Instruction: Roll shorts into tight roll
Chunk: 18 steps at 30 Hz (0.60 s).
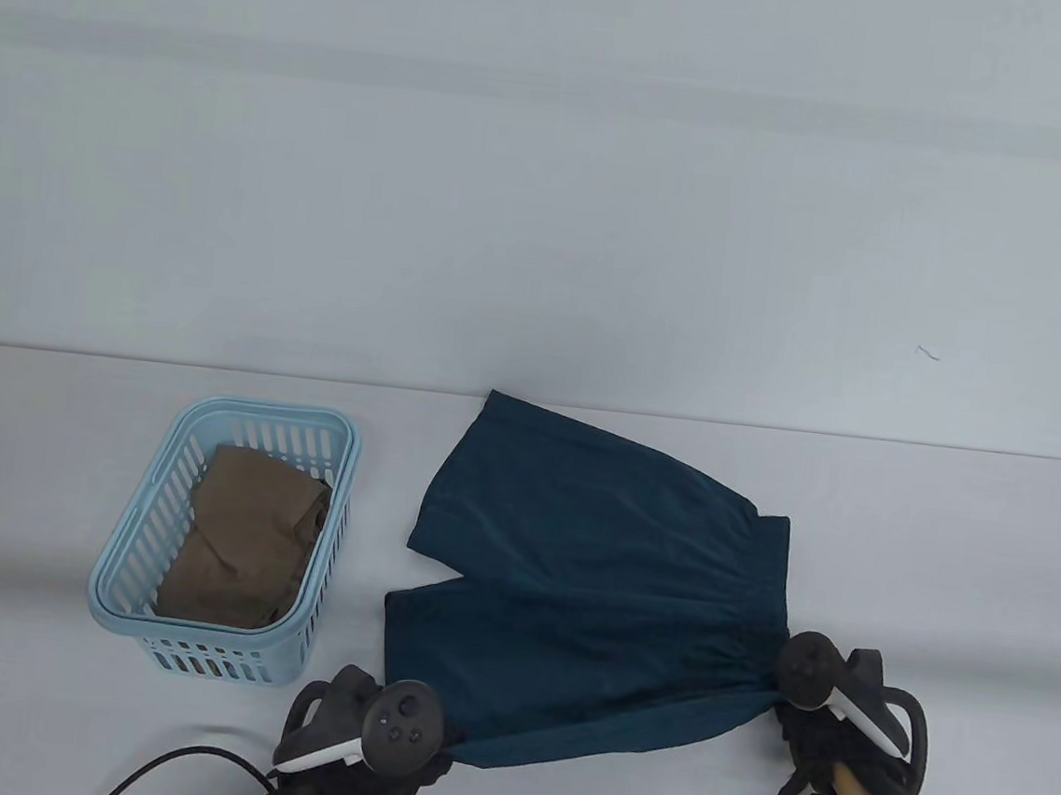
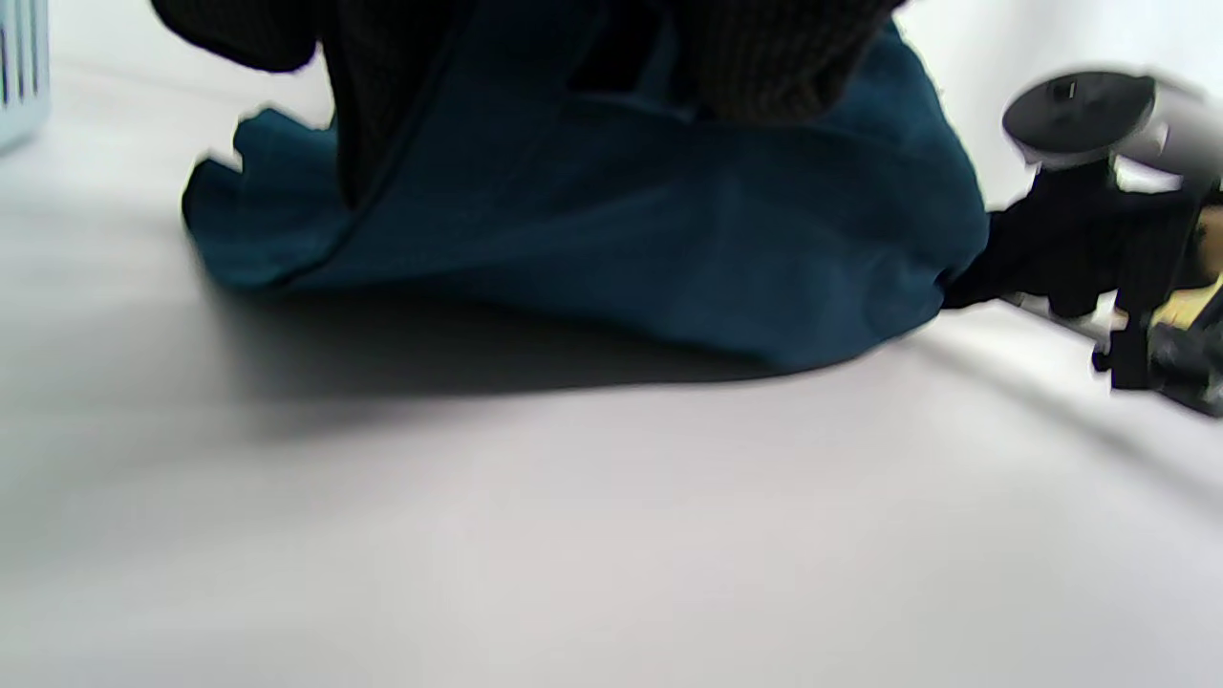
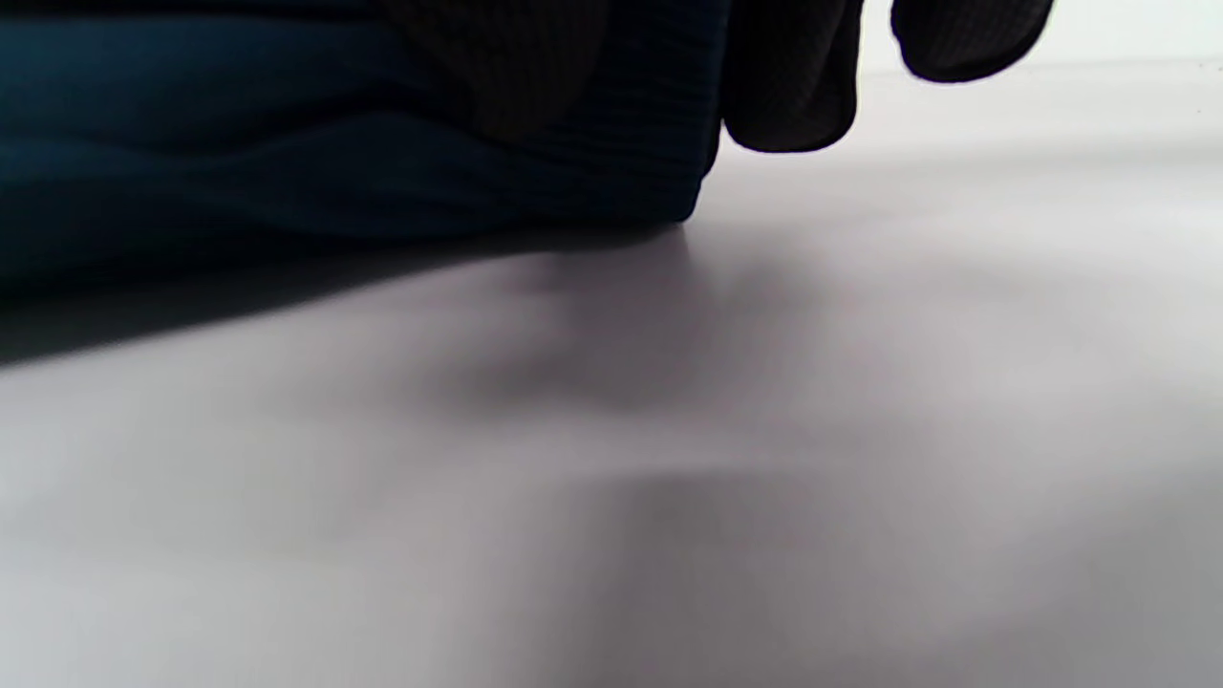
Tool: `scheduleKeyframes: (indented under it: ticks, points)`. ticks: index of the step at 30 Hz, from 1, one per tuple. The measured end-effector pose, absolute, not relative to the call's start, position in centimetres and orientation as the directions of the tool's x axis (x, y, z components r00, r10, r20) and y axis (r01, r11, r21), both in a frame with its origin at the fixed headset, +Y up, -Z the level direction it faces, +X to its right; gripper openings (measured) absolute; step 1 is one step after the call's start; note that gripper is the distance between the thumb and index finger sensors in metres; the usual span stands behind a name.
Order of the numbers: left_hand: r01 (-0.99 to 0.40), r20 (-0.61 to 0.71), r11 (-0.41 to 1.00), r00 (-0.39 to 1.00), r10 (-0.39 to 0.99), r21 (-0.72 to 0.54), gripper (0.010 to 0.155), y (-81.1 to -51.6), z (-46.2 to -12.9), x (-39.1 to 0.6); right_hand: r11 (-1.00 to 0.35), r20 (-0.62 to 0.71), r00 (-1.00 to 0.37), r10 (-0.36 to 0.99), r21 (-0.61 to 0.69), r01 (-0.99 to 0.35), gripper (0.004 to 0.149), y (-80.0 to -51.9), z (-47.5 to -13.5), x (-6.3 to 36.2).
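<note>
Dark teal shorts (image 1: 587,590) lie spread on the white table, legs toward the left, waistband toward the right. My left hand (image 1: 422,748) grips the near leg hem at the shorts' lower left corner; the left wrist view shows my fingers closed over the lifted cloth (image 2: 611,220). My right hand (image 1: 795,714) grips the near end of the elastic waistband (image 3: 611,162) at the lower right. The near edge of the shorts is stretched between my two hands, slightly raised off the table.
A light blue plastic basket (image 1: 138,528) holding brown folded cloth (image 1: 245,539) stands left of the shorts. A black cable (image 1: 177,757) runs along the table's front left. A white wall rises behind the table's far edge.
</note>
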<state>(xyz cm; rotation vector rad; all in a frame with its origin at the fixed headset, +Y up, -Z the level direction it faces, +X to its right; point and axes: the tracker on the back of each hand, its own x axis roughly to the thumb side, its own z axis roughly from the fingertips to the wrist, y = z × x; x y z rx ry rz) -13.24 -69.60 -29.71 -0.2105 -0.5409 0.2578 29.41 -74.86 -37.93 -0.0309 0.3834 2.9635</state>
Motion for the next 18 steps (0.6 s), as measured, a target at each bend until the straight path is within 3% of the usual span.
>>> scheduleKeyframes:
  ticks: [9, 18]
  points:
    - [-0.278, 0.521, 0.941, 0.783, 0.339, -0.194, 0.041, -62.8, -27.6, -15.0, -0.894, 0.083, -0.918, 0.387, 0.278, -0.352, 0.045, -70.9, -36.2, 30.6]
    - [-0.397, 0.558, 0.901, 0.714, 0.424, -0.176, 0.041, -56.5, -25.2, -16.4, -0.739, 0.108, -0.796, 0.596, 0.463, -0.49, 0.044, -67.6, -34.6, 31.3]
